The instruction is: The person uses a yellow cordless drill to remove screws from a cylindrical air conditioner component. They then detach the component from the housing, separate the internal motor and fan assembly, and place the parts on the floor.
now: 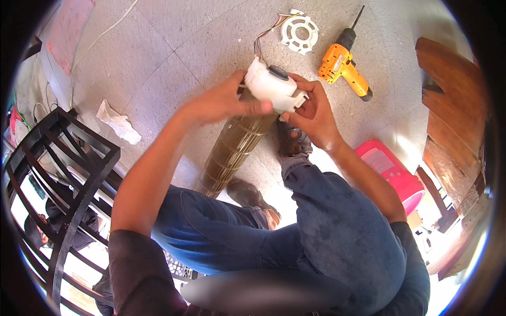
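Note:
A white plastic housing [270, 90] with a round black part [278, 72] on top is between my two hands. My left hand [224, 100] grips its left side, thumb across the front. On the other side, my right hand [315, 113] has its fingers curled round the housing's right edge and tab. Just below stands a long slatted fan cylinder [234, 145], slanting down between my feet; whether it is joined to the housing is hidden. Thin coloured wires [258, 45] rise from the housing toward a white spoked plastic ring [299, 35] on the floor.
A yellow cordless drill [341, 63] with a long bit lies right of the ring. Farther right are a pink plastic container [390, 171] and brown wooden furniture [453, 116]. A black slatted metal frame [66, 189] stands at left, near a crumpled white scrap [118, 122].

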Demonstrator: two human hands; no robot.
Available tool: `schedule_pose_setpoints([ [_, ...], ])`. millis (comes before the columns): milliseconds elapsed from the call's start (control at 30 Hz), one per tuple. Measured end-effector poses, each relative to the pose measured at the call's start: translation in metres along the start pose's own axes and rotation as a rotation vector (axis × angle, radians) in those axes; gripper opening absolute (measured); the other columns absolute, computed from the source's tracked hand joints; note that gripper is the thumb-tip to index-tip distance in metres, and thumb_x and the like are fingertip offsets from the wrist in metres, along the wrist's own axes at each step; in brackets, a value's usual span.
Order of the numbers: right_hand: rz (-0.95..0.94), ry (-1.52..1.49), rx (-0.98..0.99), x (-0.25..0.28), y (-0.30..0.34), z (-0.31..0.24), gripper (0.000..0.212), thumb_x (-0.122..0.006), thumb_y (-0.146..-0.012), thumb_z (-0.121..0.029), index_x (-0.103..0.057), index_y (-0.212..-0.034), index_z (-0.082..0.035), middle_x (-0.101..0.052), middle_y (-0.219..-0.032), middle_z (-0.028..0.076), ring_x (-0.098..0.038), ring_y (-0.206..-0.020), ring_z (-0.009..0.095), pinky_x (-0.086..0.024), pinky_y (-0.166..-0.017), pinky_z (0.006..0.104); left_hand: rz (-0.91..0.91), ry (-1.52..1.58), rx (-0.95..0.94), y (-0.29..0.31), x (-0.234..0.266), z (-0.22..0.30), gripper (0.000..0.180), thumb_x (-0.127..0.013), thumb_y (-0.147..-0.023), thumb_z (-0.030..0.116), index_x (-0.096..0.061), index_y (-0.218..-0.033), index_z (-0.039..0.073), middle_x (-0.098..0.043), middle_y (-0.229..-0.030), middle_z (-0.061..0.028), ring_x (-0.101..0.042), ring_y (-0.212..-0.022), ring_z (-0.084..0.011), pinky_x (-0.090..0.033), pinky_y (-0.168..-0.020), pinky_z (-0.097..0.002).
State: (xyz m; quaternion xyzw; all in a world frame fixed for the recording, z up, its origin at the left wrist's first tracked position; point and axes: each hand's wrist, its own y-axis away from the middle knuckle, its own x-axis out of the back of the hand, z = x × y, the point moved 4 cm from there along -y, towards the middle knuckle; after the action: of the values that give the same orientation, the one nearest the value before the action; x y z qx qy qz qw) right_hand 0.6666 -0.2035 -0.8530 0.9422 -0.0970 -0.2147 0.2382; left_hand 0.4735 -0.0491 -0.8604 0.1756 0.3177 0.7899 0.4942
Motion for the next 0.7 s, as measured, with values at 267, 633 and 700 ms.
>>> schedule_pose_setpoints([
  [267, -0.222, 0.120, 0.169, -0.030, 0.016, -0.060, 0.071, -0.084, -0.093, -0.007, -0.046, -0.153, -0.010, -0.041, -0.167, 0.015, -0.047, -0.152, 0.030, -0.044, -0.123, 0.0481, -0.036, 0.464, -0.062, 0.031, 0.012, 0.021, 0.116, -0.098, -0.069, 0.043, -0.042, -0.160, -0.003, -0.063, -0.147, -0.0183, -0.060, -0.140, -0.0296, -0.045, -0.120, -0.0410],
  [633, -0.432, 0.643, 0.251, -0.078, -0.036, -0.132, 0.113, -0.103, -0.071, -0.043, -0.046, -0.163, -0.009, -0.050, -0.160, 0.017, -0.046, -0.153, 0.034, -0.037, -0.126, 0.0465, -0.075, 0.532, -0.080, 0.070, 0.042, 0.053, 0.127, -0.103, -0.059, 0.033, -0.038, -0.163, 0.001, -0.062, -0.148, -0.0135, -0.060, -0.139, -0.0264, -0.044, -0.121, -0.0411],
  [700, -0.448, 0.706, 0.248, -0.081, -0.033, -0.143, 0.112, -0.102, -0.072, -0.042, -0.046, -0.163, -0.009, -0.050, -0.161, 0.018, -0.047, -0.152, 0.034, -0.038, -0.126, 0.0470, -0.011, 0.504, -0.107, 0.074, 0.033, 0.061, 0.129, -0.104, -0.059, 0.029, -0.035, -0.165, 0.001, -0.059, -0.150, -0.0131, -0.057, -0.141, -0.0264, -0.044, -0.121, -0.0423],
])
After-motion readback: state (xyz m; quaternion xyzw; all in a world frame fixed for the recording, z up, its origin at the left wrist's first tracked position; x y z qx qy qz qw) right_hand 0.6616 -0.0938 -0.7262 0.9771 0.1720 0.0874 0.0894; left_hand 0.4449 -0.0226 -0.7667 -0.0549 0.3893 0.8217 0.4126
